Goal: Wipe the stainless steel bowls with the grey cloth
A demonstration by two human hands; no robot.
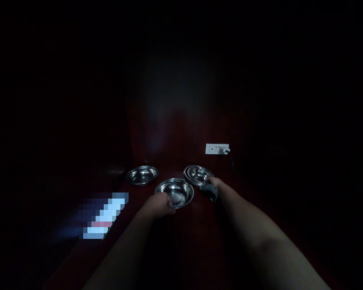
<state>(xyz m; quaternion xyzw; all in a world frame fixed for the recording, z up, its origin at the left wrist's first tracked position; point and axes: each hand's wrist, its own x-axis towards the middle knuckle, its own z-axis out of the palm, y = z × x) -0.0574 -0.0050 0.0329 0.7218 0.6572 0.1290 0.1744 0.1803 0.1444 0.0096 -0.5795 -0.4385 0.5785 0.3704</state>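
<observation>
My left hand [161,204] is closed on the near rim of a shiny steel bowl [178,187], thumb side over the edge. Farther right, my right hand [214,183] pinches the right rim of a smaller steel bowl [199,174], which sits within wider steel rims like a nested stack. A dark grey-green cloth [211,193] hangs below the right hand, against its fingers; whether the hand also grips it is hard to see in the dim light. Apart from both hands, another steel bowl [142,175] rests at the back left.
A dark red surface [196,233] carries the bowls. On the left lies a bright, pixelated screen-like patch [105,217]. A white socket plate [213,149] with a plug [224,150] and dark cord is on the back wall. Darkness hides the sides.
</observation>
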